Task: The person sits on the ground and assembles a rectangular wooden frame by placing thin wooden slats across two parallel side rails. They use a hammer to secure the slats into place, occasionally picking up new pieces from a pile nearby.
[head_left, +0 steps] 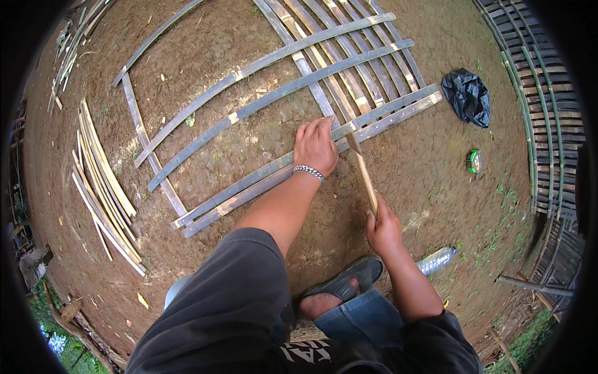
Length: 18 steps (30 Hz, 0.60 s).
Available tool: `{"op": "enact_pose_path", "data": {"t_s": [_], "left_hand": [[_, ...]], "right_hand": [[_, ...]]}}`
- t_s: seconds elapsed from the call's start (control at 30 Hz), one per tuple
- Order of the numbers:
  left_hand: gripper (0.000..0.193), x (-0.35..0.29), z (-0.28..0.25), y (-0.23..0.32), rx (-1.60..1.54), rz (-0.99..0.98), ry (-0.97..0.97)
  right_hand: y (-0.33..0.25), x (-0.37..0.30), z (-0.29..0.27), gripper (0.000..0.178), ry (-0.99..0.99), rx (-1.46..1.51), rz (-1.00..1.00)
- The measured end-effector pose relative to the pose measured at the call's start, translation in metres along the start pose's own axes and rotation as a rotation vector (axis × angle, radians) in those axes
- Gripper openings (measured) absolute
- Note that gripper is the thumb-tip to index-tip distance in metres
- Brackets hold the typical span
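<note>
A frame of flat bamboo slats [261, 107] lies on the ground in front of me, with long slats across shorter upright ones. My left hand [316, 148], wearing a chain bracelet, is at the near double slat [249, 187], where an upright slat [319, 93] meets it. Its fingers are curled together; whatever is between them is hidden. In my right hand [384, 227] is a hammer [365, 174], gripped low on its wooden handle. The hammer's head is just above the near slat, right of my left fingers.
Loose bamboo strips [103, 187] lie at the left, more at the upper left. To the right are a black plastic bag [466, 98], a green tape measure [474, 161] and a clear plastic bottle [437, 260]. A bamboo slat panel [548, 118] stands at the far right. My sandalled foot [339, 283] is close below.
</note>
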<state>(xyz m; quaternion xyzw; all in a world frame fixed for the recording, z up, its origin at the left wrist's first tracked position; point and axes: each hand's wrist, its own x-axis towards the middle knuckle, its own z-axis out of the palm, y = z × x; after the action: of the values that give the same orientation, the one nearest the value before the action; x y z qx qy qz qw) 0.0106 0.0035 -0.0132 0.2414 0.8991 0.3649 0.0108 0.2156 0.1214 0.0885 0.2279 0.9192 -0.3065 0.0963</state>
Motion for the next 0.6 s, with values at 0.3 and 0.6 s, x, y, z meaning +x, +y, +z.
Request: {"op": "enact_pose_path", "data": {"t_s": [0.3, 0.6], "left_hand": [[0.050, 0.003, -0.002, 0.000, -0.002, -0.010, 0.021], [0.046, 0.000, -0.001, -0.003, -0.003, -0.013, 0.023]], "right_hand": [[-0.010, 0.007, -0.014, 0.052, 0.000, 0.006, 0.011], [-0.017, 0.007, -0.015, 0.051, 0.005, -0.023, 0.010]]}}
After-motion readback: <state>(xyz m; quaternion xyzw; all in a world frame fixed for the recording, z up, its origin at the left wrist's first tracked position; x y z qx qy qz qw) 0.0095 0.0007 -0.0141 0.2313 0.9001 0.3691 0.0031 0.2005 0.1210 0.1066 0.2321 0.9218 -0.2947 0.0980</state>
